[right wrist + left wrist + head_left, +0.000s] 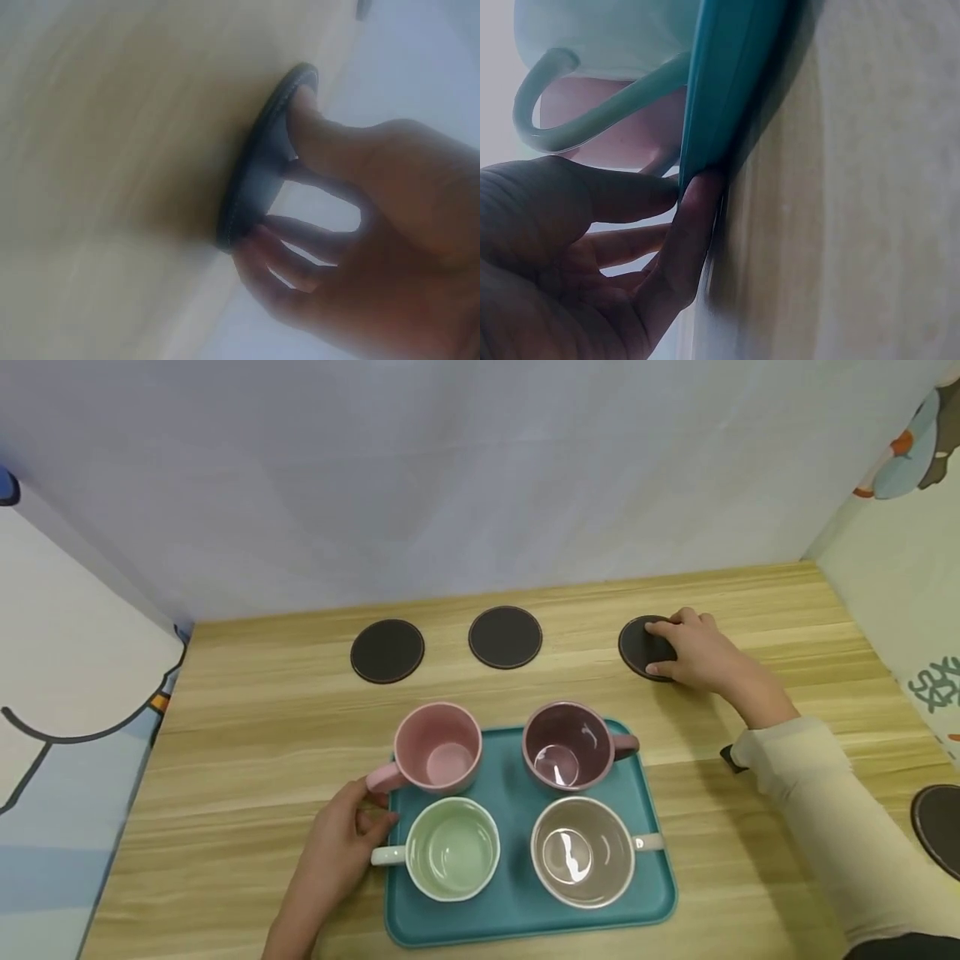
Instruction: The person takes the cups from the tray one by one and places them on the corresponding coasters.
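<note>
My left hand [341, 839] pinches the left rim of a teal tray [517, 897] between thumb and finger, beside two mug handles. Four mugs stand on that tray: a pink mug [442, 747], a plum mug [564, 747], a pale green mug [453, 850] and a greyish-beige mug [581, 856]. Farther back at the right, my right hand [697, 652] grips a round black coaster [639, 647] by its edges. In the right wrist view the thumb lies on one side of this coaster [262, 172] and the fingertips on the opposite side.
Two more black coasters, a left one [387, 651] and a middle one [506, 637], lie along the back of the wooden table [247, 718]. Another coaster [941, 827] sits at the right edge of view. A pale backdrop [450, 485] rises behind, with printed panels at both sides.
</note>
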Demonstrator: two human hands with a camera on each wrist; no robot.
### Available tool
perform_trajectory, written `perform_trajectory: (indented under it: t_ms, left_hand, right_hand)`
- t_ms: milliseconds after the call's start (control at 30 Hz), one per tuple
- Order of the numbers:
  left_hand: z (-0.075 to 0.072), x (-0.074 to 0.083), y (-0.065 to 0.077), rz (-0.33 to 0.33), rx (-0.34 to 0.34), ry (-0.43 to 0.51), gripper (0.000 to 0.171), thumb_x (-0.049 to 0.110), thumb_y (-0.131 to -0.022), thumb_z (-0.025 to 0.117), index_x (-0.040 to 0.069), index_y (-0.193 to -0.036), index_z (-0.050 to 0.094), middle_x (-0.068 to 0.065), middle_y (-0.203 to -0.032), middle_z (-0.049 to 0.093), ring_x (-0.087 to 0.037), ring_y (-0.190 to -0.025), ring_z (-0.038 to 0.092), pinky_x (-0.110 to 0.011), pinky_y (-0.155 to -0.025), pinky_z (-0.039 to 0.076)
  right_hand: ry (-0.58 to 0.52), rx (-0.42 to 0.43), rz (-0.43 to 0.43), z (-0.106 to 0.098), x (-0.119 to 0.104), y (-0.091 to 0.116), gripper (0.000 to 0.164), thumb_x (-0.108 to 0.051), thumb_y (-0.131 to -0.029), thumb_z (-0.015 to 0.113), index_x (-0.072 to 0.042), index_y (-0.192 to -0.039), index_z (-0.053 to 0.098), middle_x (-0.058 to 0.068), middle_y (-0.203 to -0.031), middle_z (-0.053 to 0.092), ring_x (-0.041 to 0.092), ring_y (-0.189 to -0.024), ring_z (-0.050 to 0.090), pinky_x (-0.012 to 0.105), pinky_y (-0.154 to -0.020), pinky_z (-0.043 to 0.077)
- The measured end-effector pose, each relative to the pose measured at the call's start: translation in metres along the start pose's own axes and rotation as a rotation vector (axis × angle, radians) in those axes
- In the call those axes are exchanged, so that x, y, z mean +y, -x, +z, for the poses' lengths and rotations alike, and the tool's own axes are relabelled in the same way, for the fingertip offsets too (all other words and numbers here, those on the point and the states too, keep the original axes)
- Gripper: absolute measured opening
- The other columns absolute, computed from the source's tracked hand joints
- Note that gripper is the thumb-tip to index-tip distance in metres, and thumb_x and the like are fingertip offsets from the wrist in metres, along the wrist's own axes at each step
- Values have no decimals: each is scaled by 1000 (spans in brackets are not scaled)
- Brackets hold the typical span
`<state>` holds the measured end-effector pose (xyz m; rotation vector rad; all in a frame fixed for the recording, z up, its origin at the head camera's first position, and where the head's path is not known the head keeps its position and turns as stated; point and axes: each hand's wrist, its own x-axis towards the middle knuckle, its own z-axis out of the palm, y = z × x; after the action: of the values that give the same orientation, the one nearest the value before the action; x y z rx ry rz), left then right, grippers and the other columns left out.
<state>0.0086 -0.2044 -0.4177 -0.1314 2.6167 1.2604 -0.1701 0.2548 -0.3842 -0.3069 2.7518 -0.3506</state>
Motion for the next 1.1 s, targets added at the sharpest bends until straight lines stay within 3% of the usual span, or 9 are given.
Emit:
perform_trajectory:
  t_ms: [400, 833, 933, 1100]
  left_hand:
    - [1, -1, -1, 14, 6, 3, 35, 2, -91, 76, 1, -124, 65, -13, -107, 70, -7, -65, 54, -23, -56, 45]
    - [0, -4, 2, 0, 3, 7, 36, 3, -91, 76, 2, -126, 66, -14, -110, 72, -7, -67, 57, -23, -57, 47]
    - [0, -6, 2, -13, -5, 19, 37, 3, -91, 76, 2, -127, 65, -15, -111, 72, -7, -69, 58, -23, -59, 48]
    - [-4, -10, 2, -26, 1, 34, 38, 2, -91, 76, 2, -128, 64, -15, -111, 71, -6, -69, 59, -22, -60, 48]
  right_hand:
    - [35, 39, 9, 7, -21, -24, 68, -29, -103, 65, -1, -158, 38, 41, -153, 30, 61, -136, 32, 74, -103, 41]
    - [17, 32, 10, 7, -33, -30, 68, -29, -104, 65, -1, -159, 37, 41, -153, 29, 61, -140, 30, 73, -108, 38]
    - [-30, -8, -23, 3, -25, -28, 70, -29, -104, 65, 0, -160, 34, 41, -156, 28, 61, -141, 29, 74, -109, 37]
    - [-213, -32, -50, -9, -5, -17, 66, -27, -105, 61, 2, -159, 35, 36, -159, 34, 59, -142, 38, 71, -112, 37]
